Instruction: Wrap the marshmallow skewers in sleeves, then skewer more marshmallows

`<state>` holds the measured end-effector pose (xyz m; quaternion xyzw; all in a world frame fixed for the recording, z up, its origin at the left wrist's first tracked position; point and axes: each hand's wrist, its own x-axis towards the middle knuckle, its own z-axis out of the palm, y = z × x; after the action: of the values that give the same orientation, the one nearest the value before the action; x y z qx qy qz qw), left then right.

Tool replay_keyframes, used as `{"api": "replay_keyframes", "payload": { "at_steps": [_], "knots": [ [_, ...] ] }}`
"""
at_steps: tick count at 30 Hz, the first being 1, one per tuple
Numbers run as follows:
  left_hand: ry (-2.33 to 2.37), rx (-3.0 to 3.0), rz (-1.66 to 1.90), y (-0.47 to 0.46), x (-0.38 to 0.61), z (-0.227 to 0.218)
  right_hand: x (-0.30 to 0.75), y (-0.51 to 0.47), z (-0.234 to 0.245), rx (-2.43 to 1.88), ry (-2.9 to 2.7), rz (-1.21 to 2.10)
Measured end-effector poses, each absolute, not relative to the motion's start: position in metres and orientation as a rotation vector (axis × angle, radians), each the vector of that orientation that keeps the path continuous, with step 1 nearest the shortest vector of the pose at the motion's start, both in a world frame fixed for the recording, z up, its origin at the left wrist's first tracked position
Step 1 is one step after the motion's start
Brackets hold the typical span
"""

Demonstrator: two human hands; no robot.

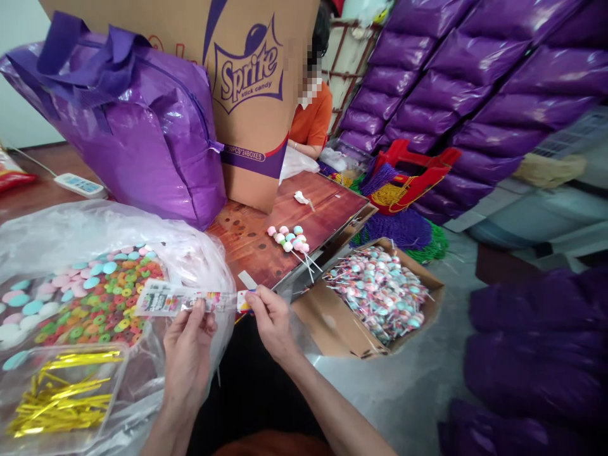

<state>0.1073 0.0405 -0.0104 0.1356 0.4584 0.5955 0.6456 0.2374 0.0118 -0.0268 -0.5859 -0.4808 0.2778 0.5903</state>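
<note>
Between both hands stretches a clear printed plastic wrapper [164, 299], held above the table's near edge. My left hand [189, 345] pinches it near its middle with thumb and fingers. At its other end, my right hand [275, 323] is closed on the small white, red and yellow tip. Just beyond the hands, several pink, white and blue candy sticks [289, 240] lie on the table with white sticks pointing toward me. To the left, a clear plastic bag [199, 253] spreads around loose pastel candies [61, 278] and colourful ring candies [109, 297].
Gold twist ties [61, 399] fill a plastic tray at lower left. A cardboard box [342, 320] of wrapped candies stands at right. A purple bag [156, 133] and a large carton [256, 126] block the back. Beyond sits a person in orange [316, 117].
</note>
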Motion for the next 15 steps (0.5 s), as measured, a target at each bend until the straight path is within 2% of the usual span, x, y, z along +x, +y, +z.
{"api": "replay_keyframes", "payload": {
  "at_steps": [3, 9, 12, 15],
  "knots": [
    [1.048, 0.304, 1.424, 0.041, 0.111, -0.012, 0.245, 0.016, -0.026, -1.439, -1.182, 0.591],
    [1.044, 0.206, 1.443, 0.048, 0.11, -0.007, 0.309, 0.035, -0.021, -1.798, -1.265, 0.188],
    [1.056, 0.118, 1.393, 0.053, 0.101, -0.009, 0.351, 0.046, -0.029, -2.24, -1.219, -0.138],
    [1.073, 0.112, 1.342, 0.056, 0.092, -0.012, 0.379, 0.054, -0.045, -2.468, -1.309, -0.255]
  ]
}}
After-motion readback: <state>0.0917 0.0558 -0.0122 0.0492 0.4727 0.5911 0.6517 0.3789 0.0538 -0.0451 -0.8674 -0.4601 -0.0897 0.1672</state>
